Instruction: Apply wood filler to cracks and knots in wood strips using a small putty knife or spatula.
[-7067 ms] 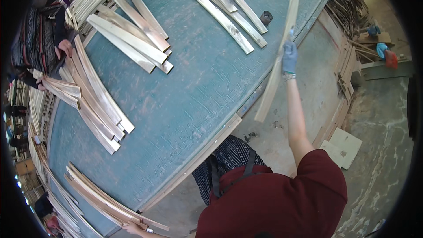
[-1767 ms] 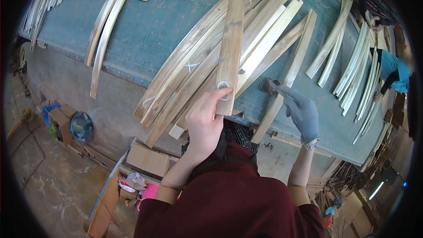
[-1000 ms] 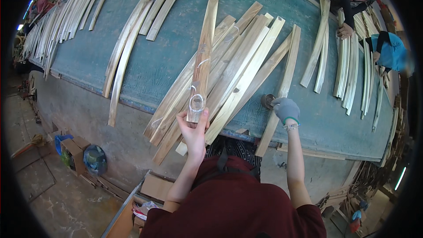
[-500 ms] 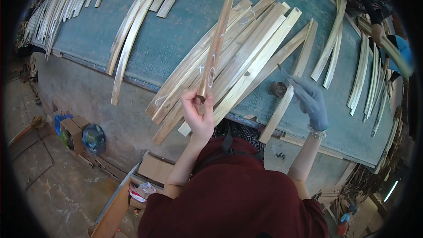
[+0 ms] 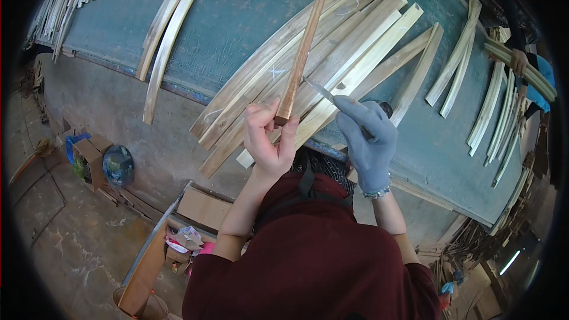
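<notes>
The left hand (image 5: 268, 142) is bare and it pinches the near end of a brown wood strip (image 5: 303, 53) between the thumb and the fingers. This strip is tilted, with its narrow side turned up, and it lies in view above the pile of strips (image 5: 370, 32); its far end goes out at the upper edge. The right hand (image 5: 368, 136) wears a grey-blue glove and is closed around a thin metal blade (image 5: 320, 90). The tip of the blade points to the left and is just beside the held strip, but I cannot tell if they touch. A bracelet (image 5: 376, 192) is around the right wrist.

Behind the glove, a dark cup (image 5: 386, 108) is partly hidden. To its right, one pale strip (image 5: 419, 71) leans across the pile's side of the blue-green table (image 5: 216, 47). White marks, one like a cross (image 5: 277, 72), are on some strips of the pile. Farther to the right, a co-worker's hand (image 5: 520, 62) grips a bundle of strips (image 5: 502, 53). On the floor at the left there is an open cardboard box (image 5: 89, 154).
</notes>
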`<action>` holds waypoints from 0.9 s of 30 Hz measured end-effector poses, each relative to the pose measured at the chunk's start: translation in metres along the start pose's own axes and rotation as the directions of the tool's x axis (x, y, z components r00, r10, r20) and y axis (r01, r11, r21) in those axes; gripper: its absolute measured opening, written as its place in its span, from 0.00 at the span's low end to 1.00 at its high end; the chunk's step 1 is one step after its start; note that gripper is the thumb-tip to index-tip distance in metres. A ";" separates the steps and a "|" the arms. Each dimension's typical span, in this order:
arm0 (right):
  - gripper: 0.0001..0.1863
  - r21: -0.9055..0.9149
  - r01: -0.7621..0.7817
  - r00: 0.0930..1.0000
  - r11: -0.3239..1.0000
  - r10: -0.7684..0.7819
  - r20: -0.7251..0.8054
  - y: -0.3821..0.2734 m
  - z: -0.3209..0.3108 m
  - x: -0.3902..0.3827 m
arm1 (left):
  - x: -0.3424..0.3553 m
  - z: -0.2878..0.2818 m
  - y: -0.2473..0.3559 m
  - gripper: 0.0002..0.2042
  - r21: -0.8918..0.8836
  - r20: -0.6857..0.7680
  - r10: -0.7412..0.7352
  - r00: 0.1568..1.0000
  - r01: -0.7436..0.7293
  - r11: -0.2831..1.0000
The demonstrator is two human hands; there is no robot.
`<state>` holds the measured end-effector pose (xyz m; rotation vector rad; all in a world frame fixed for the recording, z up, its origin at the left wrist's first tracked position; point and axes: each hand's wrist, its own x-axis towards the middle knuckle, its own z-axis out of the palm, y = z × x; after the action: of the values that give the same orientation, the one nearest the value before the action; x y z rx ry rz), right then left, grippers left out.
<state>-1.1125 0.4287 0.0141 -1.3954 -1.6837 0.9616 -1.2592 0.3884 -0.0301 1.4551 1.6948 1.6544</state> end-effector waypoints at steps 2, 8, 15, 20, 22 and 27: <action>0.15 -0.028 -0.023 1.000 0.999 0.023 -0.001 -0.001 0.004 0.000 | 0.000 0.000 0.003 0.14 0.004 0.006 -0.023 1.000 0.023 1.000; 0.15 -0.062 0.000 1.000 0.998 -0.001 -0.026 0.003 0.010 0.000 | 0.001 0.002 0.001 0.15 -0.071 -0.049 0.019 0.999 -0.022 0.997; 0.14 0.145 -0.145 0.989 0.979 0.142 0.031 0.014 0.002 0.007 | 0.000 0.002 0.000 0.15 -0.094 -0.041 -0.005 0.999 0.001 0.996; 0.13 0.005 -0.017 0.987 1.000 0.016 0.160 0.002 -0.009 0.033 | -0.001 0.001 -0.001 0.16 -0.091 -0.020 -0.004 1.000 0.002 0.996; 0.13 -0.047 0.017 0.972 0.999 -0.005 0.236 0.004 -0.013 0.034 | -0.002 0.000 -0.004 0.16 -0.074 -0.026 0.000 1.000 -0.002 0.997; 0.13 0.309 -0.343 0.932 0.887 0.280 0.232 0.009 -0.004 0.024 | 0.000 -0.001 0.004 0.10 -0.060 0.017 -0.092 0.996 0.093 0.994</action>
<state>-1.1085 0.4543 0.0097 -1.3925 -1.3446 1.5302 -1.2586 0.3866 -0.0263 1.3372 1.6636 1.6283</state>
